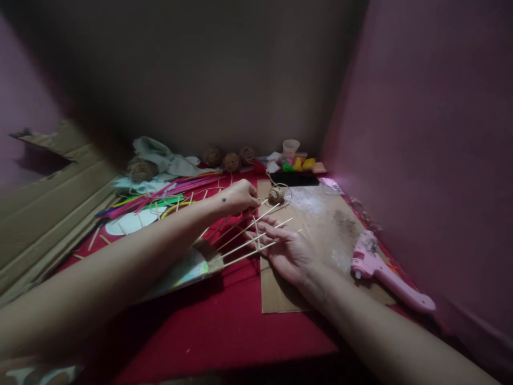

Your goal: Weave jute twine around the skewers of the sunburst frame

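Observation:
Thin wooden sticks point(244, 246) stick out sideways from a basket-like piece with a twine-wrapped band point(215, 258) and a pale, patterned flat base point(188, 272). My left hand point(241, 195) is closed in a pinch above the stick tips, at a strand of twine; its fingertips are partly hidden. From below, my right hand point(290, 251) holds the sticks near their free ends, palm up, with its fingers among them. A strand of twine point(255, 231) crosses the sticks at these fingers. Just beyond the hands lies a small ball of twine point(276, 195).
A pink glue gun point(372, 262) lies on the cardboard sheet point(280, 294) at right. Behind are twine balls point(231, 161), a cup point(290, 147), a black flat object point(294, 178) and a cloth point(160, 155). Coloured strips point(172, 187) lie left; cardboard point(60, 208) stands beside them.

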Demonstrator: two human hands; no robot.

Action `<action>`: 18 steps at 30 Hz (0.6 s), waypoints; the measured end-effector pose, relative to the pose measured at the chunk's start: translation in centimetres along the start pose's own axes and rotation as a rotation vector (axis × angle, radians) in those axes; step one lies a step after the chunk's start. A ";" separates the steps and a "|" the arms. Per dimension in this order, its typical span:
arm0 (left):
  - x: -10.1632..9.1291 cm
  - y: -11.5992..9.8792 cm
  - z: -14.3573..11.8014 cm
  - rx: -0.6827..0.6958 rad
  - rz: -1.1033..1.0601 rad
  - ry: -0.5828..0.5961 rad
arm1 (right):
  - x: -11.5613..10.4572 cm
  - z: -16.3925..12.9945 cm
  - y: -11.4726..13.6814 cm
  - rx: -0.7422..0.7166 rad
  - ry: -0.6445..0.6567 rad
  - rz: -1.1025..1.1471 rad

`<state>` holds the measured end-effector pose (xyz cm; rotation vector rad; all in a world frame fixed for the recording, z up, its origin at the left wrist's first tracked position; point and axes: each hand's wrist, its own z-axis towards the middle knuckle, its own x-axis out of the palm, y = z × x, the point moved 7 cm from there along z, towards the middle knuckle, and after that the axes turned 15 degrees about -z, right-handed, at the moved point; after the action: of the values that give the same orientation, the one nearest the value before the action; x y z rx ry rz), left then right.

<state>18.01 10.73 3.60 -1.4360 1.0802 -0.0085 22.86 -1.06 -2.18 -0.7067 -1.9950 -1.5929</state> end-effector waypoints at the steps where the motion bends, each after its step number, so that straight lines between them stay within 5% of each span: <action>1: 0.0 0.1 -0.1 -0.017 -0.007 0.011 | 0.0 0.0 0.0 0.003 -0.002 -0.002; 5: -0.1 0.0 -0.2 0.010 -0.034 0.037 | -0.1 0.0 0.1 0.003 0.000 -0.012; 13: -0.2 -2.3 1.1 0.354 0.000 -0.030 | 0.1 0.1 0.1 -0.008 0.033 -0.026; 18: 0.7 -2.5 2.9 0.267 0.048 0.009 | 0.1 0.2 0.1 -0.001 0.014 -0.029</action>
<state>21.56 12.02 4.53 -1.1710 1.0769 -0.1205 22.85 -0.85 -2.02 -0.6683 -2.0028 -1.6113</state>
